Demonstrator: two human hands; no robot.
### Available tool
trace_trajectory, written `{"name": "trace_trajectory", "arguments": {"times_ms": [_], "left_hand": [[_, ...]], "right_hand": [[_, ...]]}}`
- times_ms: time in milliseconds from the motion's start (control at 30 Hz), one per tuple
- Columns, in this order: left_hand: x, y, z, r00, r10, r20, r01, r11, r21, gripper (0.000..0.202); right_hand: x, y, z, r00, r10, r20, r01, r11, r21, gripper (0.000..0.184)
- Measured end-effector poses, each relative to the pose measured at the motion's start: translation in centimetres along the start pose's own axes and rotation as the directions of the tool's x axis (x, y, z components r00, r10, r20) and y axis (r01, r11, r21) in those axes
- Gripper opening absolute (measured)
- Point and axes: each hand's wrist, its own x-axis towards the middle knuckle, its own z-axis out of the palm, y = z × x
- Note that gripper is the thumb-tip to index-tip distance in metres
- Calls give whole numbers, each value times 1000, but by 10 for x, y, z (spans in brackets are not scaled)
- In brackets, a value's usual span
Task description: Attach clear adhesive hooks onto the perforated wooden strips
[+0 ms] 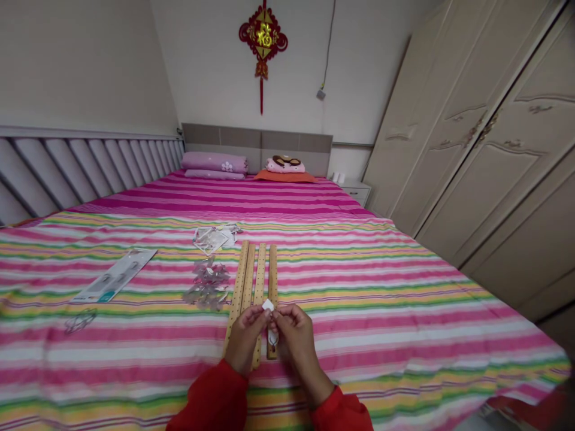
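My left hand (247, 335) and my right hand (295, 333) meet over the bed, fingertips pinched together on a small white card-like piece (268, 304). Just beneath them, a small pale looped item (272, 338) shows near the lower end of a wooden strip (273, 269); its kind is too small to tell. Left of that strip lie more wooden strips with rows of small holes (260, 272), partly covered by my left hand. A heap of small clear plastic packets (207, 284) rests to their left.
Beyond the packets is a pile of white cards and wrappers (218, 237). A long flat package (117, 275) and thin wire-like loops (81, 320) lie further left on the striped bedsheet (381, 335). Folded bedding (214, 163) sits by the headboard; wardrobes (485, 143) stand right.
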Motion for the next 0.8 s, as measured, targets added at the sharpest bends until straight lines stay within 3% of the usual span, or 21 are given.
{"name": "trace_trajectory", "arguments": {"times_ms": [200,400,633,800], "left_hand": [[14,10,-1,994,-88,-57,89,996,23,43],[41,20,3,990,-139,3,135,967,215,40],[66,10,6,996,67,60,-84,927,366,34],[79,-5,-1,972,217,88,-226,770,596,19]], "right_hand": [[6,-4,-7,999,-32,26,34,997,-71,29],[41,-8,-14,999,-7,33,10,995,-97,32],[67,8,-13,996,83,16,-82,995,-60,28],[73,21,-14,992,113,-61,-116,992,-53,20]]}}
